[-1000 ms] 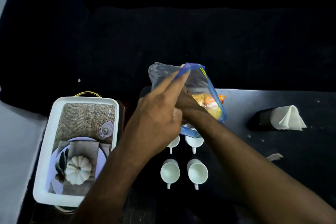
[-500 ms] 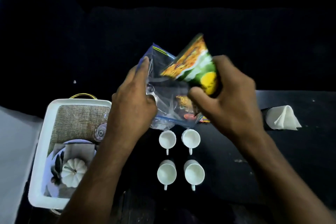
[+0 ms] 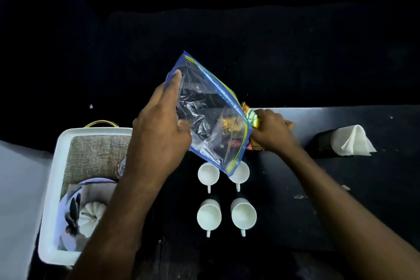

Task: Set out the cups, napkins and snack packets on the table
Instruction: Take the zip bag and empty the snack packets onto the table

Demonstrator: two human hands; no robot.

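Note:
My left hand (image 3: 162,134) grips a clear zip bag with blue edges (image 3: 211,118), held up over the dark table (image 3: 341,188); more snack packets show through the plastic. Behind the bag's right edge, my right hand (image 3: 271,133) presses a yellow-green snack packet (image 3: 251,118) down at the table's far edge. Several white cups stand in two rows below the bag, such as the near left cup (image 3: 209,215) and the near right cup (image 3: 243,213). The bag's corner overlaps a far cup (image 3: 241,173). White napkins (image 3: 351,141) sit in a dark holder at the right.
A white tray (image 3: 51,188) at the left holds burlap cloth, a glass, a plate and a white pumpkin ornament (image 3: 89,217). Small white scraps (image 3: 300,196) lie on the table right of the cups. Beyond the table everything is dark.
My right hand pulled a snack packet out of the bag, then brought it down to the table's far edge. My left hand tilted the bag and kept holding it.

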